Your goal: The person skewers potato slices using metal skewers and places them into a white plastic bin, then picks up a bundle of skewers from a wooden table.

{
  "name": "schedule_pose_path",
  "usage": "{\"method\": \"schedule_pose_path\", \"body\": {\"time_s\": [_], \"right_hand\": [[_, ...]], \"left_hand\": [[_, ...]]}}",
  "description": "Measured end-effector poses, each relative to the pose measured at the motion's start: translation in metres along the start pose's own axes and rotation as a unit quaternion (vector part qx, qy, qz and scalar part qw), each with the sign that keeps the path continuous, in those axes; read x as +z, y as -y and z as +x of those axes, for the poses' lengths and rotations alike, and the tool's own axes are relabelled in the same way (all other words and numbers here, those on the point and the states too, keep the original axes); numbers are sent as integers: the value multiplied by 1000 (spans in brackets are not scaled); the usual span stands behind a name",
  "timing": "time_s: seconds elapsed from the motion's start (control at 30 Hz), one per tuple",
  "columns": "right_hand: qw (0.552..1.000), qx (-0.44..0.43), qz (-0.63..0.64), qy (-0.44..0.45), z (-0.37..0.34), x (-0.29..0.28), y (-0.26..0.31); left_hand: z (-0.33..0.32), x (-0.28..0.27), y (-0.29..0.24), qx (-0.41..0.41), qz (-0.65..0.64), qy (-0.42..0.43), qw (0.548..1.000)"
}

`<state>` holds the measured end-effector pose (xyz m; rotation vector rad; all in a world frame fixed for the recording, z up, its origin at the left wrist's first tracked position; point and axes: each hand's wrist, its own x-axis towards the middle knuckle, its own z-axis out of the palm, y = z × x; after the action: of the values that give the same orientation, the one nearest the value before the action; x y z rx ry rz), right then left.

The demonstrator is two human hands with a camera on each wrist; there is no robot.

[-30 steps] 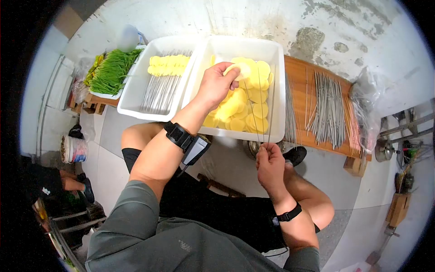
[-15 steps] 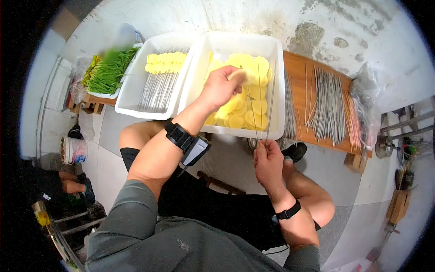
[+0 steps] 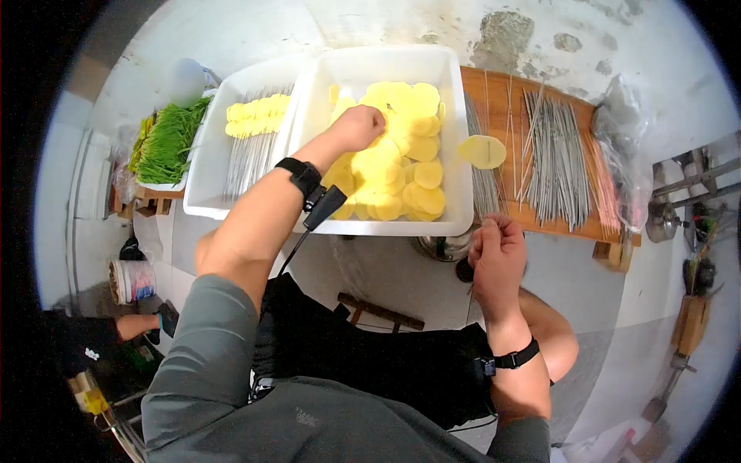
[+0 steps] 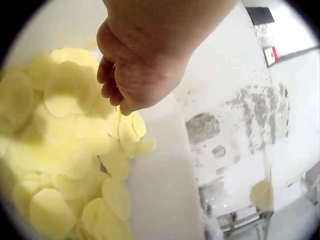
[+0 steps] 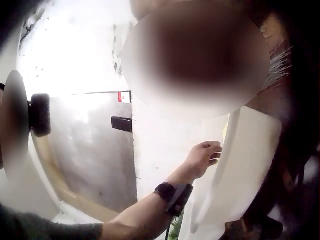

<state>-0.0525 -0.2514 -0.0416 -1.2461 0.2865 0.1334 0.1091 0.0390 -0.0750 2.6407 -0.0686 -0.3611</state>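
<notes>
Over the white tub of yellow slices, the left hand bends its fingers down at the pile; whether they grip a slice is hidden. The left wrist view shows that hand with curled fingers beside slices. To the right of the tub, the right hand pinches the lower ends of thin metal skewers, which point up and away. A single yellow slice is on them, well above the fingers. A dark blur covers much of the right wrist view; the left hand shows by the tub there.
A second white tub at left holds skewers with yellow slices. Further left lie green stalks. Grey skewers and pinkish sticks lie on a wooden board at right, beside a clear plastic bag.
The left hand has left the slice it held, now on the skewers, and moved back left over the pile. The right hand has moved right and slightly up with the skewers. The head view has shifted.
</notes>
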Motion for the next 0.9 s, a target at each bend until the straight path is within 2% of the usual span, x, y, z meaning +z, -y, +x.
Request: {"method": "schedule_pose_path", "body": {"time_s": [0.03, 0.07, 0.13, 0.2, 0.27, 0.4, 0.53, 0.7, 0.8, 0.9], "right_hand": [[1000, 2, 0, -2, 2, -1, 1], [1000, 2, 5, 0, 3, -2, 2], [1000, 3, 9, 1, 5, -3, 5], [1000, 11, 7, 2, 8, -3, 8], [1000, 3, 13, 2, 8, -3, 8], [1000, 4, 24, 8, 7, -2, 11], [1000, 13, 15, 21, 9, -4, 8], [1000, 7, 12, 21, 10, -3, 2], [1000, 7, 9, 25, 13, -4, -1], [1000, 24, 11, 14, 14, -4, 0]], "left_hand": [[7, 5, -3, 33, 74, 10, 997], [14, 15, -4, 33, 74, 13, 997], [25, 41, -8, 154, 180, -5, 971], [33, 51, -23, 152, 195, 29, 968], [37, 58, -33, 213, 275, 11, 937], [42, 50, -44, 180, 284, 67, 939], [47, 54, -40, 170, 264, 72, 947], [53, 49, -46, 211, 299, 111, 924], [54, 48, -55, 207, 341, 117, 909], [53, 41, -52, 230, 323, 105, 912]]}}
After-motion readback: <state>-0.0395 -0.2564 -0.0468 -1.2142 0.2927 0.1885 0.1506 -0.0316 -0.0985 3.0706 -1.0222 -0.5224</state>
